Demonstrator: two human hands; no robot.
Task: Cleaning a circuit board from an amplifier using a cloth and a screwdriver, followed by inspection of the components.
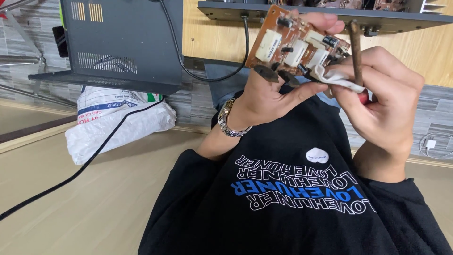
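- Left hand [271, 97], upper centre, grips a brown circuit board [295, 45].
- Right hand [384, 101], upper right, pinches a white cloth [337, 79] and brown-handled tool [355, 52] against the board.

A dark grey metal equipment chassis [123, 42] with vent slots stands upper left – a black cable [207, 75] trails from it. A white plastic bag [118, 123] lies beneath; a white charger [430, 143] rests at far right.
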